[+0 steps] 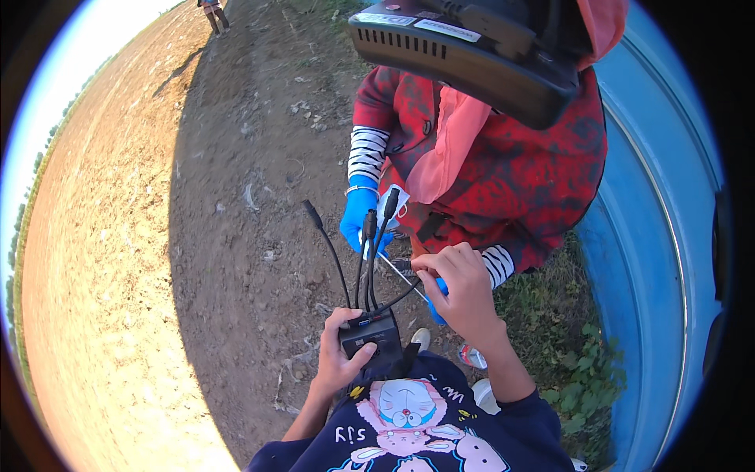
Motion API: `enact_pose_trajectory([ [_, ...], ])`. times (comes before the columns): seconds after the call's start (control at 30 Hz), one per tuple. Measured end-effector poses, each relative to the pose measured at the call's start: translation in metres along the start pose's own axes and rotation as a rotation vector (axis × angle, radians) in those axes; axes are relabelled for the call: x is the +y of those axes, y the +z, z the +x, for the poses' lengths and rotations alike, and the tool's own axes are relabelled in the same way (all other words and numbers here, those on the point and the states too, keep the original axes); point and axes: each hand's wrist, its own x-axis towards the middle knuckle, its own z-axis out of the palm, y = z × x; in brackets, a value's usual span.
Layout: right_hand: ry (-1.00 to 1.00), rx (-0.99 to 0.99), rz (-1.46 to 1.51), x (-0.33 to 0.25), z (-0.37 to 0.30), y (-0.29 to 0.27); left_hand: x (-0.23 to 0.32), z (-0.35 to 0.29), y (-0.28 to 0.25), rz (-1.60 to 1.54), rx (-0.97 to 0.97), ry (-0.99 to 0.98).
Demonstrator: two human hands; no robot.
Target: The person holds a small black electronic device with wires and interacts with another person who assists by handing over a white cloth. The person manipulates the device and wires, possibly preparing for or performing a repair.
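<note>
My left hand (336,354) grips a small black box (381,337) in front of my body, thumb on its face and fingers round its edge. Several black cables with thick plug ends rise from the top of the box; one cable (333,253) leans left and another cable (390,206) stands upright. My right hand (460,285) is closed on a further cable (399,296) that bends to the right, near its plug end; the fingertips are partly hidden. Just beyond, a co-worker's blue-gloved hand (360,216) holds a thin white strip (399,271) reaching toward their other blue glove (437,307), partly behind my right hand.
The co-worker, in a red patterned jacket (503,169) and wearing a black head device (464,55), stands close opposite me. A blue metal wall (641,236) rises at the right, with green plants (586,370) at its foot. Bare soil (252,204) stretches left; another person (212,12) stands far off.
</note>
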Motion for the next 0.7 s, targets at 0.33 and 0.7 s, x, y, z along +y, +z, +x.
enact_pose_trajectory([
  [0.33,-0.242,0.016,0.123,-0.002,-0.037,-0.005,-0.013,-0.009,-0.011,-0.246,0.23,-0.145],
  [0.7,0.335,-0.437,0.024,-0.021,0.002,0.018,0.006,0.011,-0.006,-0.101,0.152,-0.009],
])
